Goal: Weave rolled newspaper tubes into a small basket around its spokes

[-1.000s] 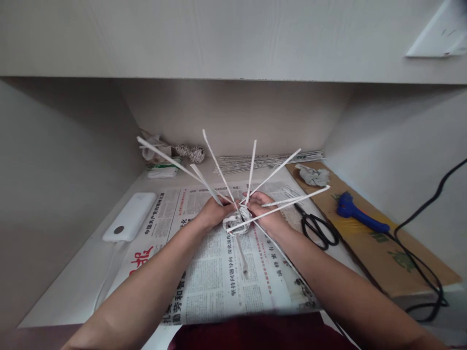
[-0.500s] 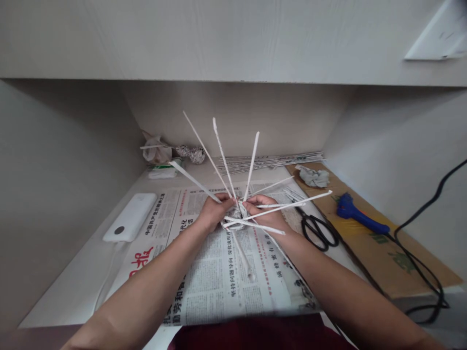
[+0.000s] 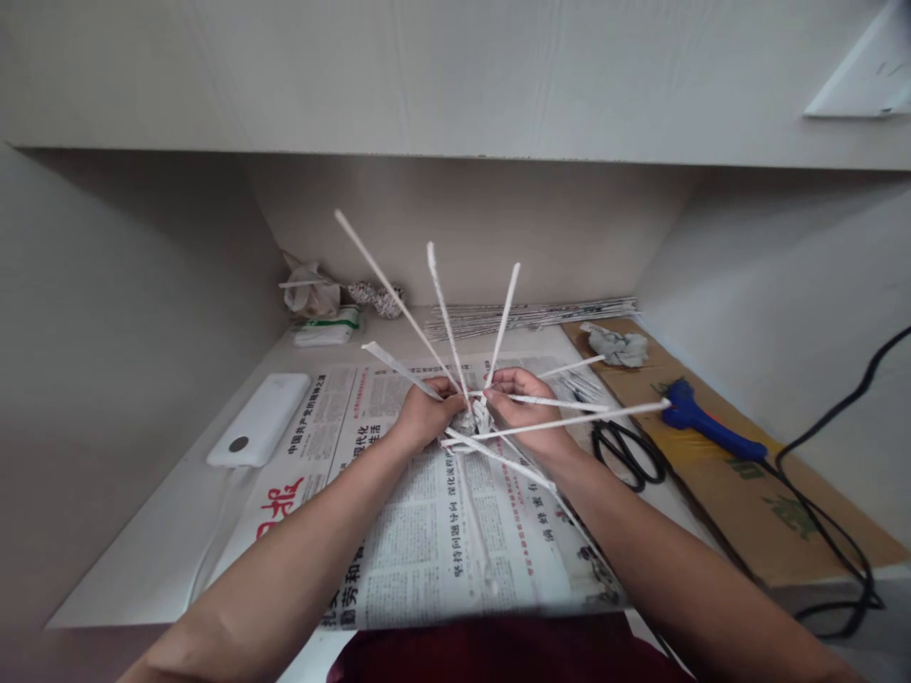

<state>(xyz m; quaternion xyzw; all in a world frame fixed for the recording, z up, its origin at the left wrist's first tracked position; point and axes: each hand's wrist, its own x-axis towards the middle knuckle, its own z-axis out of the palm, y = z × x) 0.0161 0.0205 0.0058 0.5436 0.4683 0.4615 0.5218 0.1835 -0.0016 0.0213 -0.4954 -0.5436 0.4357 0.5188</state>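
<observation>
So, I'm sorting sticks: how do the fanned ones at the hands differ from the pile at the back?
The fanned sticks spread in many directions, while the back pile lies roughly parallel. The fanned sticks look mostly white; the back pile looks greyer, with dark marks. The left hand and right hand hold the fanned sticks; neither touches the back pile. Both are made up of long, thin sticks.

Over newspaper (image 3: 413, 541) on the bench (image 3: 142, 550), paper-stick frame (image 3: 466, 418) between left hand (image 3: 427, 415) and right hand (image 3: 521, 415). Left, power bank (image 3: 260, 422); right, scissors (image 3: 632, 453); behind, stick bundle (image 3: 555, 312).
</observation>
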